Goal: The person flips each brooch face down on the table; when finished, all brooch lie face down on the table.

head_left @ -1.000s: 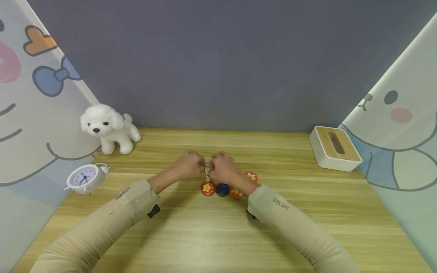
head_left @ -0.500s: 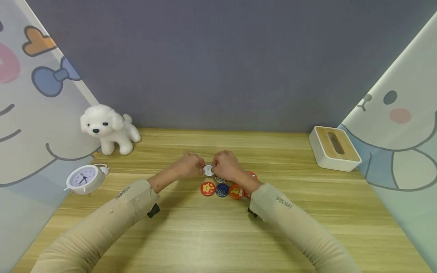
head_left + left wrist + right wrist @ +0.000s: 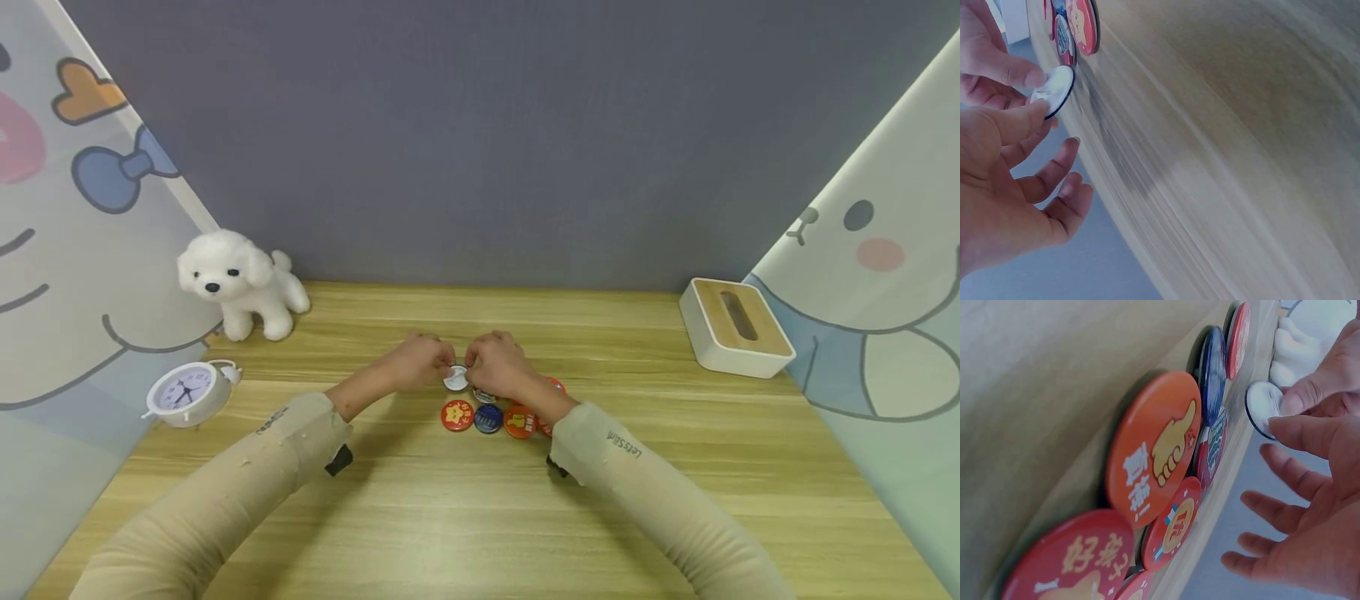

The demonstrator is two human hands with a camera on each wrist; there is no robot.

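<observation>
Between both hands a round button badge (image 3: 455,379) is held up, its pale back turned toward the head camera. My left hand (image 3: 424,362) pinches its left edge with thumb and finger. At the other edge the right hand (image 3: 496,363) pinches it too; in the right wrist view its remaining fingers spread loosely. The pale badge face (image 3: 1264,410) shows both thumbs on it. On the table close by lie a red badge with a yellow star figure (image 3: 457,415), a dark blue badge (image 3: 488,418) and an orange thumbs-up badge (image 3: 1155,447). The right forearm partly covers several others.
A white plush dog (image 3: 240,283) stands at the back left, with a white alarm clock (image 3: 187,393) in front of it. A tissue box with a wooden lid (image 3: 738,325) sits at the back right. A grey panel (image 3: 480,150) rises behind the wooden table (image 3: 450,517).
The held badge has turned from nearly edge-on to show its pale back, then tipped slightly. The right hand has shifted a little, uncovering more of the badges below it.
</observation>
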